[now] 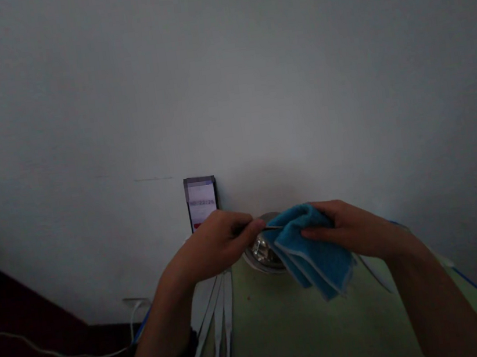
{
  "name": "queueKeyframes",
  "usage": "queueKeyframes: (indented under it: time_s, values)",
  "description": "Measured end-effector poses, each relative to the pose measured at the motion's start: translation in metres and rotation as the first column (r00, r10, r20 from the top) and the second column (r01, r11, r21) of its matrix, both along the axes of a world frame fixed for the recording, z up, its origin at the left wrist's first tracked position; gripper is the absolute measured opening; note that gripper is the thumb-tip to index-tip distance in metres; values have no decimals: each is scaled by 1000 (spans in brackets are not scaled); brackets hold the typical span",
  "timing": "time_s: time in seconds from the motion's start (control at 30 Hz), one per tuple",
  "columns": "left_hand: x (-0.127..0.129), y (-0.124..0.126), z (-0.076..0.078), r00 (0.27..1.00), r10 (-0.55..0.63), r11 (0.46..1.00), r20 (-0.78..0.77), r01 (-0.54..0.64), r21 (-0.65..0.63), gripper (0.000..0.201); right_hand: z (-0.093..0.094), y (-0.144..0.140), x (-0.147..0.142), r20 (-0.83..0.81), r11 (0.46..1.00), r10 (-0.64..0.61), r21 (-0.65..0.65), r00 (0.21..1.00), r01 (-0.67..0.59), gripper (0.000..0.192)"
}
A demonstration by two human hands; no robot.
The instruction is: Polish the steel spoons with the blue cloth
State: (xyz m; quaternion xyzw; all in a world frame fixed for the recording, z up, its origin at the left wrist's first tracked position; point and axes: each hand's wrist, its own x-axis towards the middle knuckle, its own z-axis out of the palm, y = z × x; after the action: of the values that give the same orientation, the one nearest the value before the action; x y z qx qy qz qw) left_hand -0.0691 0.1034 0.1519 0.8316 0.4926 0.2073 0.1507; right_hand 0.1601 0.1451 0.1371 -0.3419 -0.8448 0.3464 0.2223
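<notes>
My left hand (222, 238) pinches one end of a thin metal utensil (273, 228), most of which is hidden; its kind does not show. The other end runs into a folded blue cloth (312, 251), which my right hand (344, 226) grips between thumb and fingers. Both hands are above a round metal bowl (265, 267), partly covered by the cloth, with shiny metal inside. Several table knives (218, 330) lie side by side near my left forearm. A pale, curved utensil (376, 274) lies beneath my right wrist.
A phone (201, 201) with its screen lit leans upright on the grey wall (252, 83) behind the table. The greenish tabletop (321, 337) has blue edges. A white cable (68, 356) hangs off to the left.
</notes>
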Motion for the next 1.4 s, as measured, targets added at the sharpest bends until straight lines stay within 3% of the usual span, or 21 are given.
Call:
queueKeyframes:
  time_s: [0.13,0.2,0.3,0.4,0.5,0.6,0.7,0.77,0.93,1.0,1.17,1.4]
  values:
    - [-1,0,2,1000,-17,1000,-2,17,17,40,3,-2,-7,30,994,-70,82,997,67,19]
    - [-2,-1,3,999,-23,999,45,21,31,39,5,-4,-13,-64,974,-164,148,984,172,23]
    - [-3,-3,3,995,-5,998,102,-2,65,38,4,-6,-23,-246,895,-328,228,912,383,28]
    - [-2,-4,3,993,36,993,113,-48,104,39,-1,-7,-35,-396,814,-446,194,803,547,30]
    - [-1,-5,3,991,58,991,121,-71,109,39,-8,-6,-44,-472,783,-497,117,728,611,32]
    - [-5,-4,3,989,69,992,128,-82,97,39,-12,-3,-44,-439,840,-445,96,780,534,31]
    - [-10,-3,3,990,78,994,114,-87,71,39,-10,-2,-33,-298,945,-295,49,908,323,29]
    - [-12,-3,2,994,57,998,90,-60,31,40,-6,-2,-25,-177,987,-158,1,972,161,27]
    - [-9,-4,1,1000,-19,998,13,20,-52,43,1,-7,-16,-3,990,135,-31,991,-135,28]
    - [-8,-4,1,1000,-16,998,0,16,-57,42,1,-9,-16,26,992,121,-27,992,-121,34]
    - [-9,-3,0,1000,-2,1000,10,2,-31,42,0,-9,-12,75,997,-73,-35,994,76,35]
    - [-9,-1,-2,999,35,999,-20,-35,-3,43,-1,-2,-7,84,999,-29,42,996,25,22]
